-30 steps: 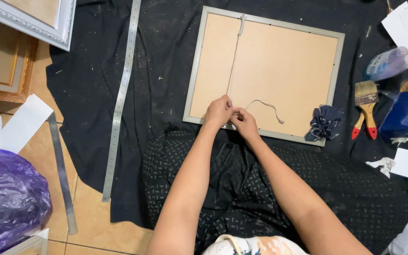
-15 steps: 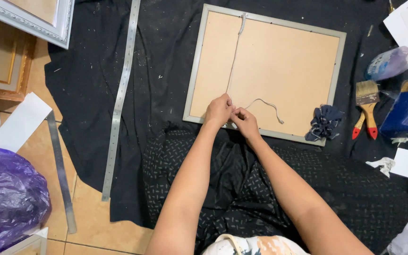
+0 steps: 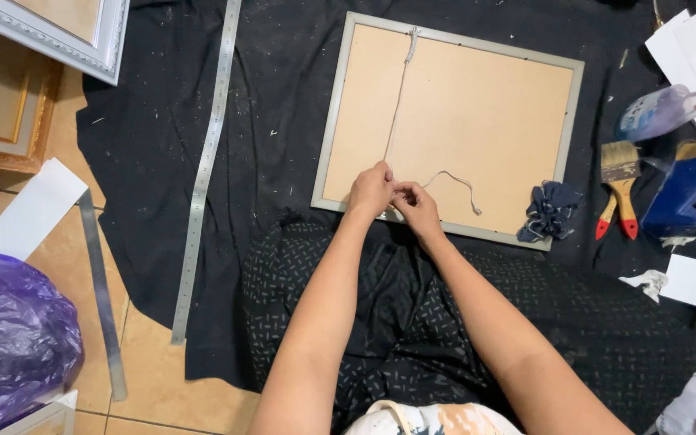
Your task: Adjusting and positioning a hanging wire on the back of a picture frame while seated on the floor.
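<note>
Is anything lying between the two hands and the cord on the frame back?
No. Both the left hand and the right hand already pinch the cord at the frame's near edge; nothing visible is between.

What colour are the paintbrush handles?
Red, on the paintbrush at right; head view.

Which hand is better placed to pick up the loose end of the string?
Probably the right hand: the string's loose end curls off to its side, while the left hand pinches the taut part.
</note>
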